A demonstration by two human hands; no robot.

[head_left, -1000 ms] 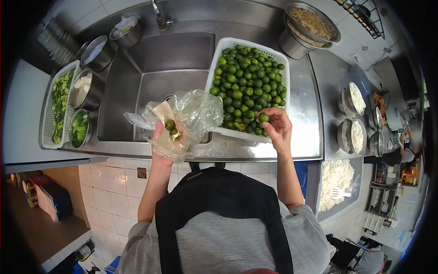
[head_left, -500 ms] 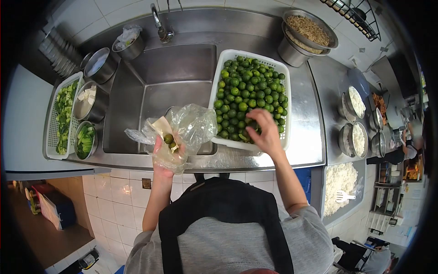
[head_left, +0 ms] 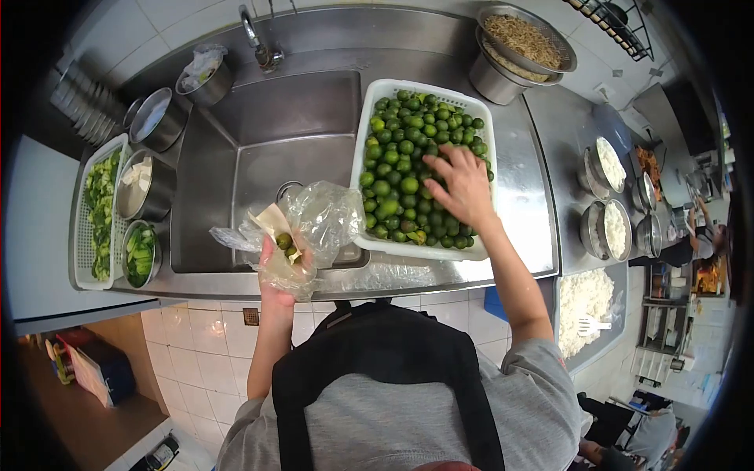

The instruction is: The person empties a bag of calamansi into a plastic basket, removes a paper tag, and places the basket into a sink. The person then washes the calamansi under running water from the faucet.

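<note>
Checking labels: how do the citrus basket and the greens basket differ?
The citrus basket holds round green fruit; the greens basket holds leafy pieces. The citrus basket looks broad, the greens basket narrow. The right hand is over the citrus basket; neither hand touches the greens basket. Both are white and perforated.

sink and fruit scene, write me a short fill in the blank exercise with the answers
The left hand holds a clear plastic ____.
The small round fruits under the right hand are mostly coloured ____.
The faucet stands at the far side of the metal ____.

Missing words: bag; green; sink.
</note>
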